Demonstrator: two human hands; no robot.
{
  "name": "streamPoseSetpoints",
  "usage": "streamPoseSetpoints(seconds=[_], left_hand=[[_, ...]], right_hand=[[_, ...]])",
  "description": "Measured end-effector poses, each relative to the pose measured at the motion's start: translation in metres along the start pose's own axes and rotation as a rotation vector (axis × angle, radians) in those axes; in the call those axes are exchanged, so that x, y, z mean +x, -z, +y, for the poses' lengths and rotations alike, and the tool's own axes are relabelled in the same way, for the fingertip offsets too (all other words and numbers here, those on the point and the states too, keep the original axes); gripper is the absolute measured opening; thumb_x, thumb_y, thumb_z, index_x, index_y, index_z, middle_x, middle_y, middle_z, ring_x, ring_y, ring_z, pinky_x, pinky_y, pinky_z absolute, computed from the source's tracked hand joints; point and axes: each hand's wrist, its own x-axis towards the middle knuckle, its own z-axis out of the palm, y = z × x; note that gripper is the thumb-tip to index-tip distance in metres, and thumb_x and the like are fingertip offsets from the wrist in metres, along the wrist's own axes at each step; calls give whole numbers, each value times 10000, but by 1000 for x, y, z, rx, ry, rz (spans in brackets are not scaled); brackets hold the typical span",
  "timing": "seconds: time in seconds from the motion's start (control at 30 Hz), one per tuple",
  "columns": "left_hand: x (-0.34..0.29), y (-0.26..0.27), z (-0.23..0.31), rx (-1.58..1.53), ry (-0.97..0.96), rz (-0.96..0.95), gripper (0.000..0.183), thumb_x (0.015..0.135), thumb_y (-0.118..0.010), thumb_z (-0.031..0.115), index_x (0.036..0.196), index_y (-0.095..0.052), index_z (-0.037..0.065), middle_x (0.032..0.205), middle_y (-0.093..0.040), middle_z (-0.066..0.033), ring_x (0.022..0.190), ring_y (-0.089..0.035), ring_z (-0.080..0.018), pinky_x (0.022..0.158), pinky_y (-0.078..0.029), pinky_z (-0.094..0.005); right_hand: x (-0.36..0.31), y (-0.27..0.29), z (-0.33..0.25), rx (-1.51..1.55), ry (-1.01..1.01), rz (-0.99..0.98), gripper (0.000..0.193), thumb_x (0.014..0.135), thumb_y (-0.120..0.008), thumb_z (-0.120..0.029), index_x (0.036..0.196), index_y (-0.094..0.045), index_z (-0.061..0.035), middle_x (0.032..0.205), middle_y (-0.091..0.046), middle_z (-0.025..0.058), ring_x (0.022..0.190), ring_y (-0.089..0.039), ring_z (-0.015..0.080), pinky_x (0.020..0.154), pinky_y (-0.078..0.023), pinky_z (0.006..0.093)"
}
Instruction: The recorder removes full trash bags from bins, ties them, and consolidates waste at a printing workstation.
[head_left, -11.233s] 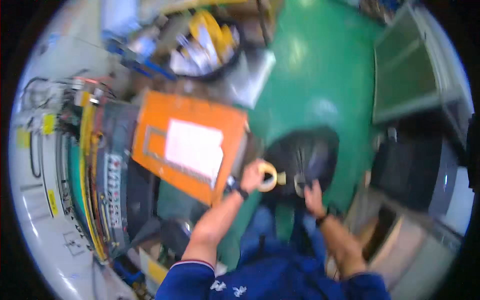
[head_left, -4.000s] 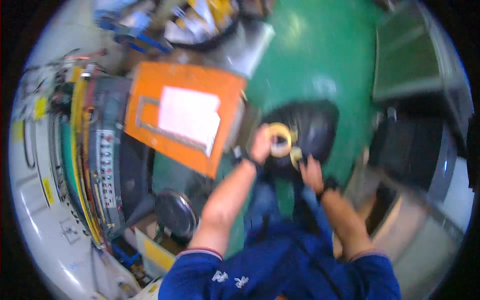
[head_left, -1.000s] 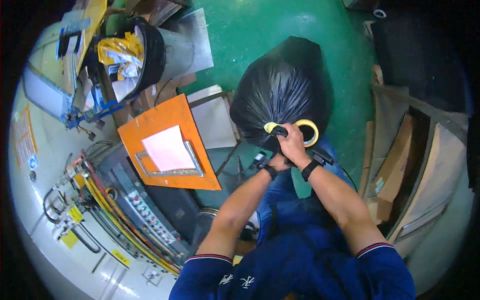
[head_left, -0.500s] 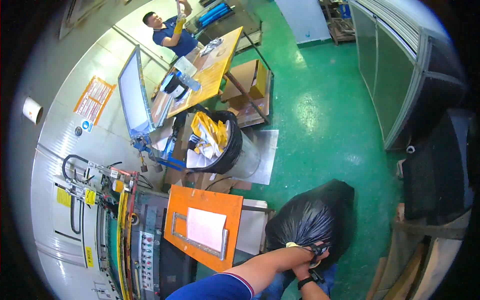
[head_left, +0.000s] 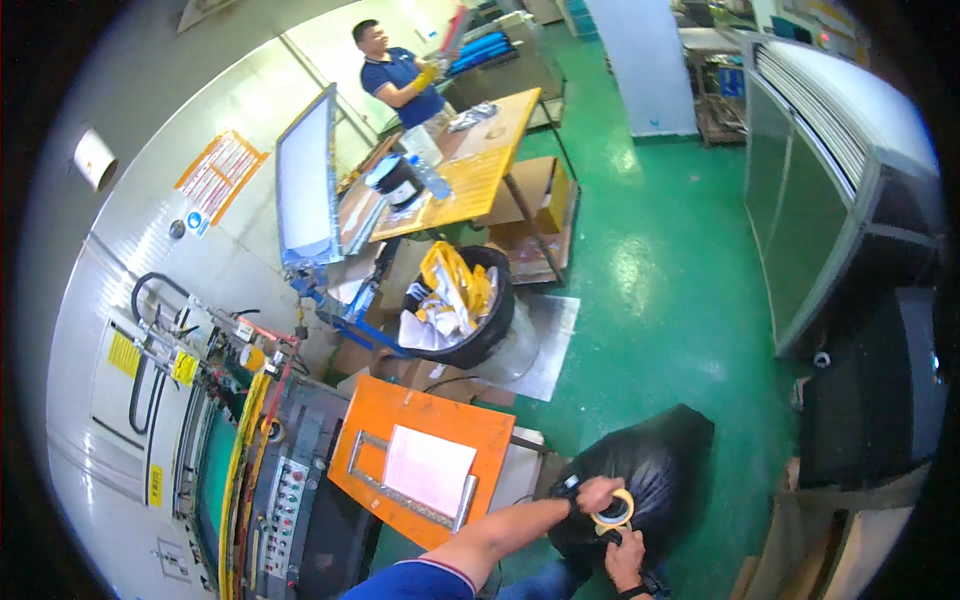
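A full black plastic bag [head_left: 660, 470] sits on the green floor in front of me, its top gathered toward me. My left hand [head_left: 600, 494] comes in from the left, fingers closed on the edge of a yellowish roll of tape [head_left: 629, 503]. The roll is held beside the gathered top, and a short strip of tape seems to run from it toward my right hand. My right hand [head_left: 627, 556], just below, is closed round the bag's dark gathered neck; its fingers partly hide the neck.
An orange board [head_left: 350, 437] with a metal frame and pink sheet [head_left: 430, 468] lies to the left, beside a machine with a button panel [head_left: 285, 515]. Beyond stands a lined bin [head_left: 505, 335] of yellow and white waste. A co-worker [head_left: 400, 85] stands behind a wooden table [head_left: 515, 125]. Grey cabinets [head_left: 810, 200] line the right.
My left hand has moved from across my right wrist back to the left, bringing the tape roll into plain sight. The view has shifted; the co-worker has lowered the raised arms and holds something red.
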Motion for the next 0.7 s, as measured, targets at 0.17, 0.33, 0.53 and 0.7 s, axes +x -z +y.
streamPoseSetpoints(seconds=[0.17, 0.33, 0.53, 0.7], left_hand=[[-112, 25, -75, -269, 446, 241, 235, 801, -500, 46, 1009, -597, 99, 825, -664, -140, 767, -647, -316, 689, -509, -429], [-144, 46, -89, -574, 319, 462, 170, 816, -508, 31, 971, -575, 40, 927, -638, -106, 850, -623, -202, 749, -506, -343], [-70, 33, -47, -1133, 360, 367, 223, 786, -387, -84, 941, -499, 31, 797, -559, -36, 686, -564, -126, 659, -476, -271], [-55, 19, -39, -614, 201, 327, 194, 772, -434, -45, 944, -501, 14, 732, -587, -125, 673, -614, -263, 638, -487, -365]], right_hand=[[-8, -11, 35, -39, -67, -73, 367, 701, -637, -78, 1057, -575, -15, 987, -544, 228, 927, -529, 413, 819, -428, 480], [56, -10, -27, -104, 149, -56, 288, 818, -560, -95, 1091, -554, -1, 1061, -550, 240, 1004, -510, 426, 890, -408, 470], [66, -19, -3, -125, 80, -179, 312, 726, -650, -30, 1024, -556, -26, 907, -514, 178, 859, -542, 398, 739, -463, 437], [40, -17, -4, -173, 60, -213, 353, 696, -675, -3, 1025, -548, -21, 911, -527, 175, 849, -560, 392, 738, -472, 437]])
